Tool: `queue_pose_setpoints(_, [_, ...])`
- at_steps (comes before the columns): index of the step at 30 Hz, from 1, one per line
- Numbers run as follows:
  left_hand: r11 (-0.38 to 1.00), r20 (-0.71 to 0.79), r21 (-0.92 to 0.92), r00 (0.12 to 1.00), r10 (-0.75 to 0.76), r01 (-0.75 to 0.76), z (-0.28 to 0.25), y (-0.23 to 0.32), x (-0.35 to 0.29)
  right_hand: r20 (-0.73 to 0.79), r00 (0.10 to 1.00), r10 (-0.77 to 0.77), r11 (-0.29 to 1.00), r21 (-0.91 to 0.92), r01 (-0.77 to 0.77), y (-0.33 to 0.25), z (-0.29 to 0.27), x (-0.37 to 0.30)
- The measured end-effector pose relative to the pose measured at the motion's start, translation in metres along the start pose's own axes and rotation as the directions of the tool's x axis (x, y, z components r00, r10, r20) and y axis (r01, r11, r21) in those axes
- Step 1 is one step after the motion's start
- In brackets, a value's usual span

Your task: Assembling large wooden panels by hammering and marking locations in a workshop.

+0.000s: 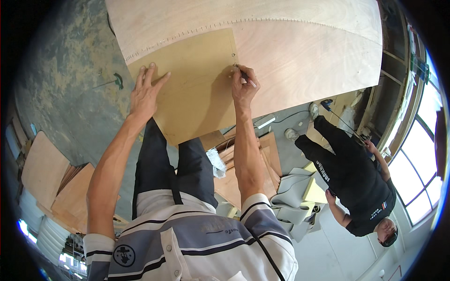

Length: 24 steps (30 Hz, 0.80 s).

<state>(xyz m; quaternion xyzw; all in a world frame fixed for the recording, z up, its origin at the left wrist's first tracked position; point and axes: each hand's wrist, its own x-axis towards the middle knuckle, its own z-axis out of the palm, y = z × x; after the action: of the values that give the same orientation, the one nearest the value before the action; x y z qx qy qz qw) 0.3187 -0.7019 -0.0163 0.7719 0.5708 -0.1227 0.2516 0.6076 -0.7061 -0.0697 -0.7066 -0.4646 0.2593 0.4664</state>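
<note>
Key relation, as I judge it: pen tip against the right edge of the brown sheet. Brown sheet (197, 84) lies flat on the pale plywood panel (309, 61), between the two hands; its right edge runs away from the wearer, roughly straight ahead, and its far edge sits just short of the curved row of tick marks (276, 20) on the panel. Right hand (244, 89) is the nearer one to that edge: grip pinching a slim dark pen (243, 75) with a pale end, thumb and fingers pressed together around it. Pen's long axis slants, tip forward and left, tail back and right, so the edge is on the tip side of the grip. Small hole or mark (233, 55) just beyond the tip, near the same edge. Can't tell whether the tip touches. Left hand (144, 93) is at the sheet's opposite side, well apart from the pen, fingers fanned, holding nothing, resting over the left edge. Co-worker (356, 182) stands off right, apart from the sheet.
</note>
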Motion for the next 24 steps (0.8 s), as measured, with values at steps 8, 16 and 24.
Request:
queue_pose_setpoints(8, [1.0, 0.034, -0.015, 0.999, -0.01, 0.01, -0.01, 0.008, 0.001, -0.171, 0.981, 0.093, 0.992, 0.096, -0.077, -0.009, -0.032, -0.015])
queue_pose_setpoints(16, [0.99, -0.189, -0.02, 0.972, -0.142, 0.141, 0.006, 0.025, -0.033, -0.475, 0.848, 0.234, 0.911, -0.197, -0.362, 0.018, -0.119, -0.125])
queue_pose_setpoints(24, [0.327, 0.214, -0.802, 0.75, -0.626, 0.5, 0.107, 0.017, -0.109, -0.398, 0.774, 0.493, 0.829, -0.056, -0.557, 0.035, -0.089, -0.188])
